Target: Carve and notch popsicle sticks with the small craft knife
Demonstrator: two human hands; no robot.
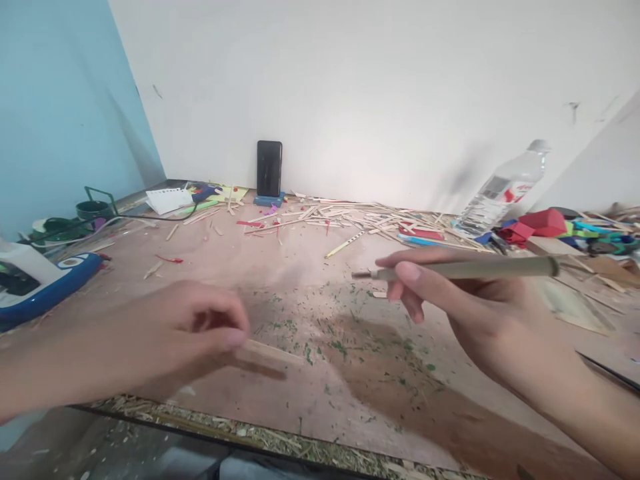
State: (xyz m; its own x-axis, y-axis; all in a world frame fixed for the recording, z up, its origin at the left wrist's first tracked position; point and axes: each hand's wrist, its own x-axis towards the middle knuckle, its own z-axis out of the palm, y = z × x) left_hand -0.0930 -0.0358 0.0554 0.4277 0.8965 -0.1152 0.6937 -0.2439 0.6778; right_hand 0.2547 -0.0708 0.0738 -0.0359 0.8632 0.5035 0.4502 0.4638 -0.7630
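My left hand (200, 327) is closed, thumb against fingers, on a thin wooden stick (275, 353) that points right, low over the table (220, 267). In my right hand (490, 313) is a pen-shaped tool (500, 268) with a grey-green barrel and a narrow dark metal tip pointing left. Whether that tip is a blade or a pen point I cannot tell. The tool is held in the air, apart from the stick. Green shavings (340, 347) lie scattered on the table between my hands.
Wooden strips (345, 217) lie piled along the wall, near an upright phone (269, 170) on a blue stand. A plastic bottle (505, 190) leans at back right beside red scraps (540, 223). At left are a blue-and-white object (55, 283) and a cable (155, 217).
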